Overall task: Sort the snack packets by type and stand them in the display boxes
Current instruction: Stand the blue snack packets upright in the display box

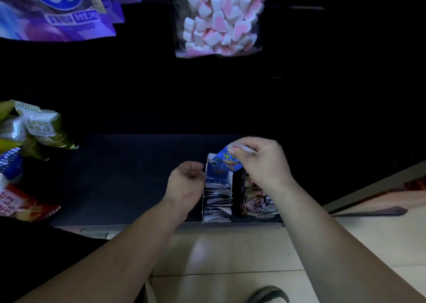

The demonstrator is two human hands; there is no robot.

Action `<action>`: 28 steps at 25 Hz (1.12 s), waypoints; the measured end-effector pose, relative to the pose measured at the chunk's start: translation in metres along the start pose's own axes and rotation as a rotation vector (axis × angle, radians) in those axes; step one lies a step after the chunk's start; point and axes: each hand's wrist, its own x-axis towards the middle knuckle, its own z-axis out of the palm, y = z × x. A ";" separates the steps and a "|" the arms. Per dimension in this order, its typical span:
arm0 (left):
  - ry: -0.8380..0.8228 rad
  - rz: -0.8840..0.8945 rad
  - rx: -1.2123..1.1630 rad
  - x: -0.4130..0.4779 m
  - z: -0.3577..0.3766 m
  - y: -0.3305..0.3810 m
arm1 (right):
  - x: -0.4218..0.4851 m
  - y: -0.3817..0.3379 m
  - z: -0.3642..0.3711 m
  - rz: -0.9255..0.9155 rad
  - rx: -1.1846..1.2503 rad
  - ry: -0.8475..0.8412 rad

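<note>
On the dark shelf [129, 176] above pale floor tiles [230, 252], two boxes stand side by side: a white display box [204, 201] and a dark display box [237, 194]. The right hand [265, 162] pinches one blue packet [227, 163] over the white display box. The left hand [184, 183] curls at its wall; I cannot tell whether it grips. One marshmallow bag [219, 19] hangs above.

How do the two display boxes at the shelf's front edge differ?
The left box is white and packed with blue-and-white packets; the right box is dark and holds brownish packets. The right hand holds a blue packet over the left box, while its wrist covers part of the right box. Both stand side by side on the dark shelf.
</note>
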 end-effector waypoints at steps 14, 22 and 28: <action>-0.114 0.093 0.187 0.035 0.008 -0.022 | 0.037 0.049 0.051 0.194 -0.137 -0.093; -0.158 0.103 0.238 0.032 0.009 -0.027 | 0.038 0.056 0.057 0.258 -0.163 -0.118; -0.219 0.027 0.196 0.026 0.008 -0.020 | 0.039 0.060 0.061 0.280 -0.117 -0.054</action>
